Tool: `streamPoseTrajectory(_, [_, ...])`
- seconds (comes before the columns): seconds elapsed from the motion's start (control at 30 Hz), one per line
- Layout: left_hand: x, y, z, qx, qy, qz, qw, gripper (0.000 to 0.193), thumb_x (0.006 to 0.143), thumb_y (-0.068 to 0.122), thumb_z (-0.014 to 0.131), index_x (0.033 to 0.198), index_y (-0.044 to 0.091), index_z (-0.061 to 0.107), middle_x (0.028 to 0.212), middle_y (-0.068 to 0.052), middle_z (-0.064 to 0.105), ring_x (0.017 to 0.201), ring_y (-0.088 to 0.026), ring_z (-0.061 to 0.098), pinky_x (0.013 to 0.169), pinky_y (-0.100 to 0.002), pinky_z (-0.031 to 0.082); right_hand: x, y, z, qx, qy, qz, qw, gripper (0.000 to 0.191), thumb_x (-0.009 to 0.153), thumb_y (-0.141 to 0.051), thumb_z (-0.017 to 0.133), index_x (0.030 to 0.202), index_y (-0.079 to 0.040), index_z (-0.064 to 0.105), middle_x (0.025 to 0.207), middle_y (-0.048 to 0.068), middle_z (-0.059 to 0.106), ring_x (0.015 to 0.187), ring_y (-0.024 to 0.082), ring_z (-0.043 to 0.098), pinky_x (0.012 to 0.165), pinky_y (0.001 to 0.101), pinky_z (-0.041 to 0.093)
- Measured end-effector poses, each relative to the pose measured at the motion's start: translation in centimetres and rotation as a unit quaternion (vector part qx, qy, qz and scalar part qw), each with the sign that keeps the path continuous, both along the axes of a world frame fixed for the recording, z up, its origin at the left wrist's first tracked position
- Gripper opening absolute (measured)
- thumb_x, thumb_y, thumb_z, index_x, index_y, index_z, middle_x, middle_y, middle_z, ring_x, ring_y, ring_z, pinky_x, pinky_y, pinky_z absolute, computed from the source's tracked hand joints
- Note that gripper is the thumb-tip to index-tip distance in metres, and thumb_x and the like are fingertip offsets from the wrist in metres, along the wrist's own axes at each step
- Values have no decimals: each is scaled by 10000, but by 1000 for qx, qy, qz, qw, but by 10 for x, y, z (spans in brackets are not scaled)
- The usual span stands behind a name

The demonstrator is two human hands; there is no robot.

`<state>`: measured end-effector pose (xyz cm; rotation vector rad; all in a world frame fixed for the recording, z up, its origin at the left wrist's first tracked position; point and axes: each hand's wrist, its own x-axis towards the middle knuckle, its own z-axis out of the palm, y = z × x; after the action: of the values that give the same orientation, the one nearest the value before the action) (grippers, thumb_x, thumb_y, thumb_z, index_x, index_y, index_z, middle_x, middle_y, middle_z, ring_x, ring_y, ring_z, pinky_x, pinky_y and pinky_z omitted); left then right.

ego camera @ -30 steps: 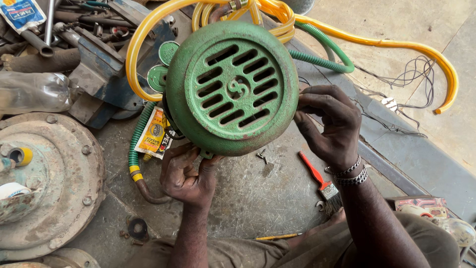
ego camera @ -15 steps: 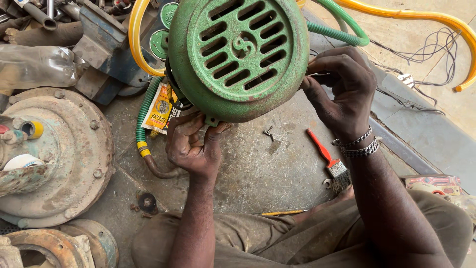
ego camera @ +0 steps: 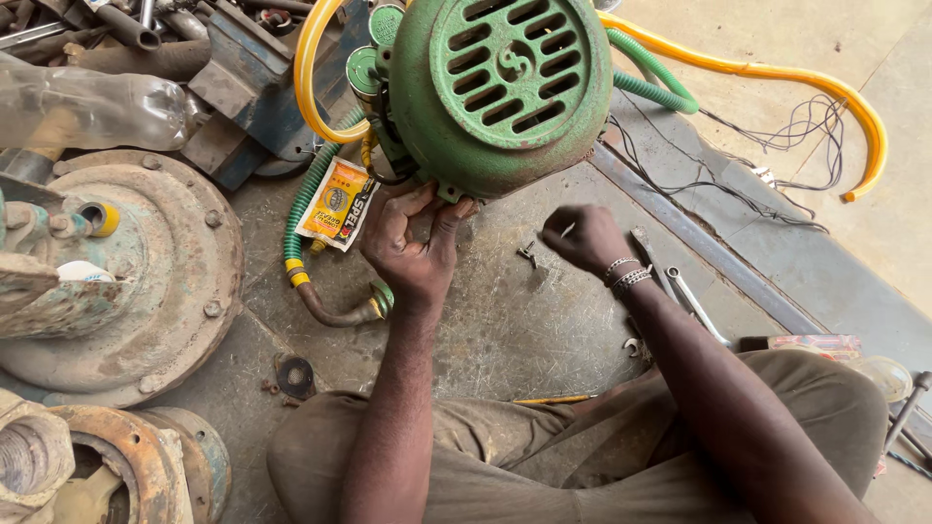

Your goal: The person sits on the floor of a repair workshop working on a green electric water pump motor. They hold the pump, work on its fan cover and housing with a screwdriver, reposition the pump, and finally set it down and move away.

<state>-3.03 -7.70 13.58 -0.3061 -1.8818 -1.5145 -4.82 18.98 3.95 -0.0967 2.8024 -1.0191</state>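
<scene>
Your left hand [ego camera: 413, 243] grips the green motor housing's [ego camera: 495, 92] lower rim; your right hand [ego camera: 582, 238], closed on a small part, sits just right of it.

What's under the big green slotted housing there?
The left hand props the green slotted housing from below at its lower edge, above concrete floor. Through the slots only darkness shows; the inside is hidden.
</scene>
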Motion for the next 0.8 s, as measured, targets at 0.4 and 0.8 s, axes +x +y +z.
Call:
streamPoseTrajectory(0.4, [2, -6, 7, -1, 23, 18, 1000, 302, 880, 144, 871, 1089, 1, 707, 1083, -117, 719, 982, -238, 748, 850, -356, 629, 38, -46, -16, 128, 50, 17, 990, 188, 814, -239, 747, 873, -66, 796, 857, 107, 785, 756, 261, 749, 727, 394, 596])
streamPoseTrajectory(0.8, [5, -6, 11, 63, -16, -18, 998, 254, 923, 112, 816, 1128, -17, 739, 1138, -149, 725, 1007, -219, 777, 829, -284, 681, 57, -127, 209, 48, 468, 58, 881, 204, 879, -106, 874, 1040, -162, 762, 1133, 26, 780, 1282, 290, 600, 1082, 417, 448])
